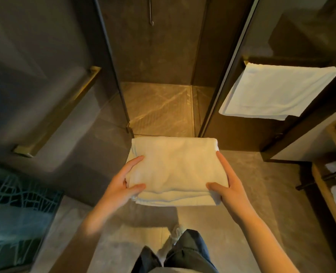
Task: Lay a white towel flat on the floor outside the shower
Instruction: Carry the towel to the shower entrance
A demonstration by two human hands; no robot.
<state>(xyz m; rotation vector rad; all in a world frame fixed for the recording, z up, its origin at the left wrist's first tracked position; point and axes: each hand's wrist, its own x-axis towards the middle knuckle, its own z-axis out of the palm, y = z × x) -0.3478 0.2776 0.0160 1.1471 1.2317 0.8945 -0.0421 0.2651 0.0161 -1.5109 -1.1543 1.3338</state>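
Note:
A folded white towel point(173, 170) is held level in the air in front of me, above the grey floor point(252, 203) just outside the shower doorway point(159, 109). My left hand point(123, 182) grips its left edge, thumb on top and fingers underneath. My right hand point(228, 184) grips its right edge the same way. The towel stays folded in several layers, its far edge lined up with the shower threshold.
An open glass shower door with a brass handle point(56, 113) stands at the left. Another white towel point(277, 91) hangs on a bar at the right. A wooden shelf point(332, 186) with rolled towels is at far right. My legs and a shoe point(179, 245) are below.

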